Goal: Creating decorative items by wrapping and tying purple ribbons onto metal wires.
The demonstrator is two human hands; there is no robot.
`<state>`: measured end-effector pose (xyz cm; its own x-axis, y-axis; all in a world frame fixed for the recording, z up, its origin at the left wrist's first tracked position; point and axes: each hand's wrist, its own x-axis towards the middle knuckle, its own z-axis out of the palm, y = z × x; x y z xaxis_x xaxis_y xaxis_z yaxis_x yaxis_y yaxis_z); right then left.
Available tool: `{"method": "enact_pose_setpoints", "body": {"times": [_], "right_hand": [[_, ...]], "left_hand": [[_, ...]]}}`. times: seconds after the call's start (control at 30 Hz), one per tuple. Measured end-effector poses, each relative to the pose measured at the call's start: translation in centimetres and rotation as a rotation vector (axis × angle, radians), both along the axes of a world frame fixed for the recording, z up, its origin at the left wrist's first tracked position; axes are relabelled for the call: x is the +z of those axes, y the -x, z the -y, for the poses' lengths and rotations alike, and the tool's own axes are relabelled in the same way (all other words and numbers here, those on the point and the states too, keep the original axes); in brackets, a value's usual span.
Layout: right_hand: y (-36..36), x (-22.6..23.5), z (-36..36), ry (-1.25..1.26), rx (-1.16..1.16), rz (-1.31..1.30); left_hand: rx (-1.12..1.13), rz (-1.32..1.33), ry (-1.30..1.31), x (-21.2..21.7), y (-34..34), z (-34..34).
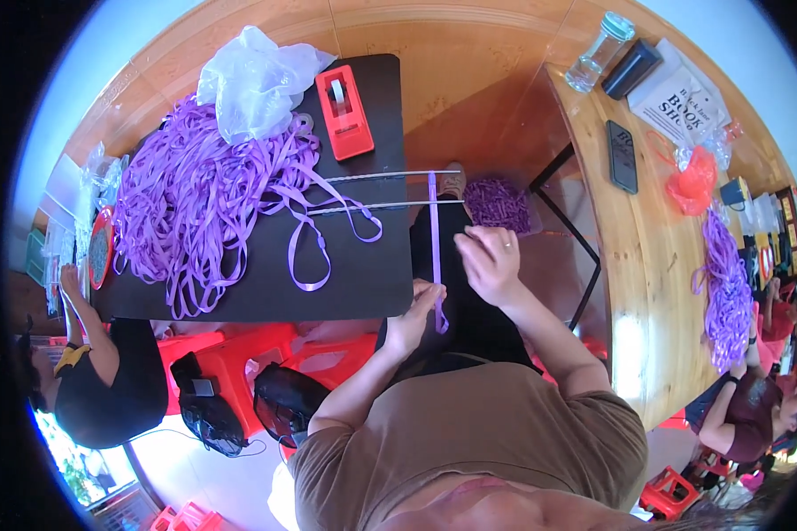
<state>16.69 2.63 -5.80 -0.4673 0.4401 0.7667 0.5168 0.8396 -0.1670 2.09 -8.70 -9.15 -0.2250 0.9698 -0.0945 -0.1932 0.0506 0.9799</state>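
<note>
A flat purple lanyard strap [435, 234] runs from two thin metal rods [390, 204], which jut out past the right edge of the black table, down toward my lap. My left hand [413, 319] pinches this strap near its lower end, where a short loop hangs beside the fingers. Just right of the strap, my right hand [491, 265] is raised with its fingers loosely bent and apart, and I see nothing in it. A large tangled heap of purple lanyards [208, 195] covers much of the table, two loops trailing toward the rods.
A red tape dispenser [345, 115] and a clear plastic bag [257, 84] lie on the black table [354, 288]. Purple pieces fill a container [498, 205] on the floor. The wooden table [593, 133] holds a phone [622, 156], bottle and more lanyards [726, 292]. Other people sit at both sides.
</note>
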Motion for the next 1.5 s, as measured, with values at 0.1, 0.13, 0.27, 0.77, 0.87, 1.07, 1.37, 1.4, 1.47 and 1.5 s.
{"method": "enact_pose_setpoints", "body": {"times": [0.1, 0.13, 0.27, 0.77, 0.87, 1.07, 1.37, 1.4, 1.47, 1.5], "right_hand": [[1.2, 0.7, -1.6, -0.221, 0.136, 0.106], [1.6, 0.8, -1.8, -0.272, 0.164, 0.108], [1.9, 0.3, -1.7, -0.331, 0.255, 0.144], [2.4, 6.6, -2.0, -0.062, 0.354, -0.006], [3.1, 9.4, -4.1, 0.134, 0.419, -0.148], [5.2, 10.2, -11.1, 0.772, 0.48, -0.313], [7.0, 3.2, -16.7, 1.574, 0.38, -0.607], [7.1, 2.5, -16.8, 1.606, 0.366, -0.609], [7.2, 1.6, -16.9, 1.722, 0.317, -0.544], [7.4, 1.3, -16.7, 1.762, 0.319, -0.575]], "left_hand": [[-0.019, 0.037, 0.024, 0.2, 0.0, -0.1], [-0.03, 0.053, 0.036, 0.3, -0.1, -0.1], [-0.022, 0.193, 0.031, 0.0, -0.2, 0.1], [0.01, 0.415, 0.072, -0.8, -0.7, -0.2], [-0.092, 0.275, 0.048, -2.6, -0.4, -1.2], [-0.027, 0.286, -0.014, -1.8, -2.1, -4.0], [0.19, 0.182, -0.102, -0.3, -2.5, -10.4], [0.237, 0.163, -0.107, -0.3, -2.5, -11.1], [0.257, 0.206, -0.082, -0.3, -2.6, -12.2], [0.314, 0.188, -0.208, -0.3, -2.7, -12.8]]}}
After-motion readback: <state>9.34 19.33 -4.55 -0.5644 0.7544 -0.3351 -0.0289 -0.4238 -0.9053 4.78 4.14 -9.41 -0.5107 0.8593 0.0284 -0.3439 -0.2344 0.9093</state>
